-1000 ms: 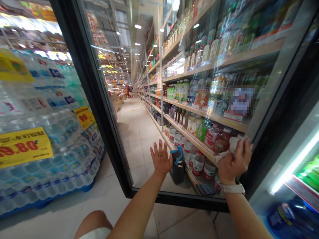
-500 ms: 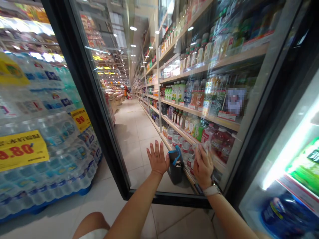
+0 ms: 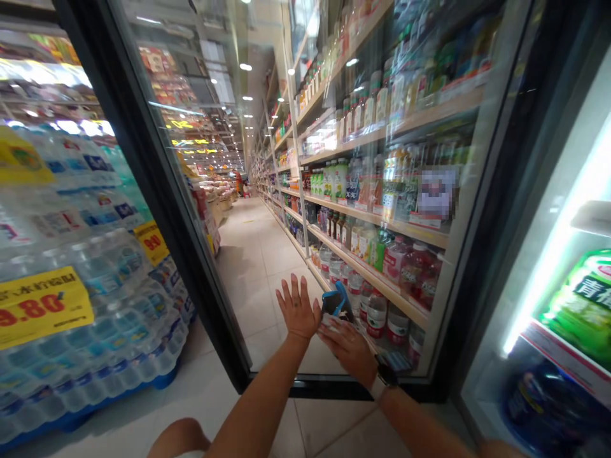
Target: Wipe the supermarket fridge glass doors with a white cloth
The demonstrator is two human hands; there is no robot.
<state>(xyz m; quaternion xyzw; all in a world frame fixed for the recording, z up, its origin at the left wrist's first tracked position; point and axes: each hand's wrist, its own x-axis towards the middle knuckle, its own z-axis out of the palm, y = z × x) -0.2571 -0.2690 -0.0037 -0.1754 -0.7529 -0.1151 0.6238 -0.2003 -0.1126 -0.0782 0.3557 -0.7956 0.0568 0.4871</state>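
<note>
My left hand lies flat on the glass door, fingers spread and palm toward the pane. Just right of it, my right hand presses a crumpled white wipe to the lower part of the glass. Most of the wipe is hidden under the fingers, so I cannot tell if it is cloth or tissue. A watch with a pale strap is on my right wrist. Behind the pane, partly covered by my hands, a dark bucket with a blue item over its rim shows.
The black door frame slants along the left. Packs of bottled water with yellow price signs are stacked there. Drink shelves show through the glass. At right are a lit cooler interior, a green-labelled bottle and a blue bottle.
My right hand has slid left and down across the glass with the wipe, ending beside my left hand. The left hand stays flat on the pane. The view has shifted slightly.
</note>
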